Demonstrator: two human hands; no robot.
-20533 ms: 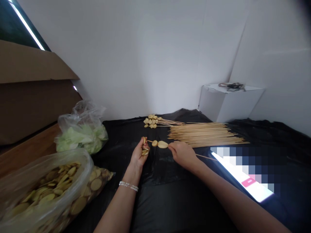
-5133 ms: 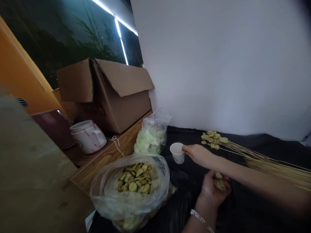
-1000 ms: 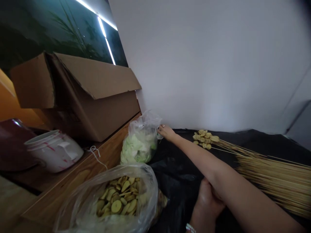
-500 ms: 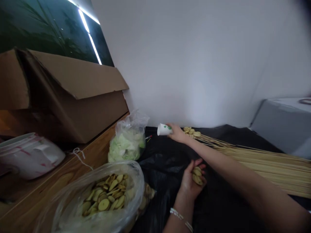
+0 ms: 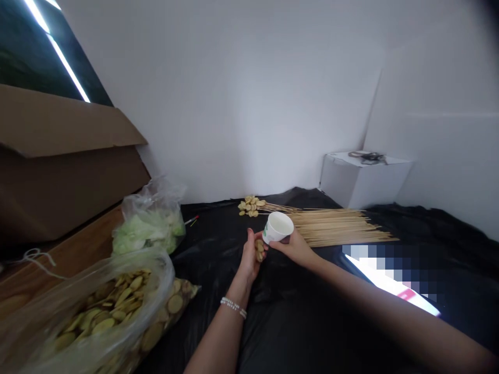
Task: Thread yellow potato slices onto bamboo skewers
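Observation:
My right hand (image 5: 294,248) grips a white paper cup (image 5: 279,225) with green marks, its mouth tipped toward me. Close beside the cup, my left hand (image 5: 250,255) is curled around several potato slices (image 5: 260,250); a beaded bracelet circles that wrist. Behind the hands, a cluster of skewered slices (image 5: 251,205) lies near the wall, with thin sticks running to the right. A wide pile of bare bamboo skewers (image 5: 339,227) lies to the right of the cup. At the lower left, an open plastic bag (image 5: 159,265) holds many more slices (image 5: 113,306).
A bag of chopped pale green vegetable (image 5: 150,228) stands at the left, near a pen (image 5: 192,220). Behind it is a large cardboard box (image 5: 70,182). A white box (image 5: 362,179) stands at the back right. Black plastic sheeting (image 5: 296,311) covers the surface, and a lit screen (image 5: 393,285) lies on it.
The view has turned to the right. My right hand has brought the cup back from near the wall and turned it from lying sideways to mouth-up, beside my left hand, which still holds slices.

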